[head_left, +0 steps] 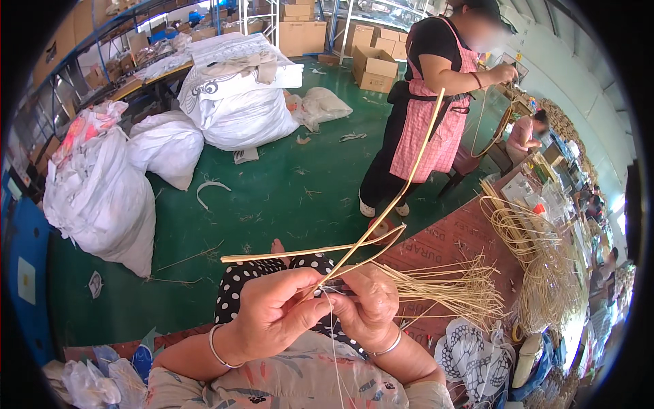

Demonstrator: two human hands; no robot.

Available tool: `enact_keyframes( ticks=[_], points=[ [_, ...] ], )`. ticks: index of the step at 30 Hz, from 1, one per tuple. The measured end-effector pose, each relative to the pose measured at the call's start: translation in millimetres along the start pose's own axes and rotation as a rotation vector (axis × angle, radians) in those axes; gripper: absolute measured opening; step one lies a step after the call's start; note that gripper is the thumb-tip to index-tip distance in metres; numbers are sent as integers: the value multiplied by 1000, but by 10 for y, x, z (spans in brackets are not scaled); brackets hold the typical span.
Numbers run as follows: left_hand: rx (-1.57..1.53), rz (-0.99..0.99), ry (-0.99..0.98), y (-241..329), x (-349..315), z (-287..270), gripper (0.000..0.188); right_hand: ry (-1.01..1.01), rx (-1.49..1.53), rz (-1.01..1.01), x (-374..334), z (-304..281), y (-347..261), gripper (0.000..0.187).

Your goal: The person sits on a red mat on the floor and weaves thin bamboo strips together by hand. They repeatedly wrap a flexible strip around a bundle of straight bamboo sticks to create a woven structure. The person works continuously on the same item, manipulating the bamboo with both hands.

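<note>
In front of my lap, my left hand (276, 313) is closed, thumb and fingers pinching thin bamboo strips (417, 167) where they meet. One strip rises far up to the right; another bends back on itself and points left. My right hand (368, 303) is closed against the same joint, its thumb beside the left one. A white thread (334, 341) hangs from the joint between both thumbs. Something small and dark shows by the right fingers, too hidden to name. Bracelets circle both wrists.
A bundle of bamboo strips (449, 290) lies right of my hands, with coiled strips (521, 225) beyond. A butterfly-patterned piece (473, 354) sits at lower right. A co-worker in a pink checked apron (436, 126) stands ahead. White sacks (102, 194) stand on the green floor at left.
</note>
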State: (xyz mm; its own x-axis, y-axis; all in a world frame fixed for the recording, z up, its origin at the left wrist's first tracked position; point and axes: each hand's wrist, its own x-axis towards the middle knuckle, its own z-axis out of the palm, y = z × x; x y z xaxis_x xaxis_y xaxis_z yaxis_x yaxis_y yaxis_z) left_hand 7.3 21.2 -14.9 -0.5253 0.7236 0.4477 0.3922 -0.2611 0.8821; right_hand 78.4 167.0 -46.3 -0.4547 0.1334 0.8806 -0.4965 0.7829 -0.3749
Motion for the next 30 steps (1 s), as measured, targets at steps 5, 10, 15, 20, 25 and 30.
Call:
enact_keyframes(
  ticks=[5,10,15,20,25,30],
  points=[
    [-30,-34,27,-39,-33,24,27,-20,-62,-55,57,8,8,28],
    [-52,-47,17,8,17,-70,24,204,375,351,-98,-90,118,39],
    [55,-45,-70,-98,7,-155,12,361,753,641,235,-243,100,26],
    [105,-9,-177,-84,134,-154,14,213,787,654,138,-245,82,16],
    [-114,-124,-158,-64,207,-123,16,100,823,672,104,-226,-5,5],
    [65,-74,-216,151,205,-128,11,93,1035,651,192,-341,160,30]
  ],
)
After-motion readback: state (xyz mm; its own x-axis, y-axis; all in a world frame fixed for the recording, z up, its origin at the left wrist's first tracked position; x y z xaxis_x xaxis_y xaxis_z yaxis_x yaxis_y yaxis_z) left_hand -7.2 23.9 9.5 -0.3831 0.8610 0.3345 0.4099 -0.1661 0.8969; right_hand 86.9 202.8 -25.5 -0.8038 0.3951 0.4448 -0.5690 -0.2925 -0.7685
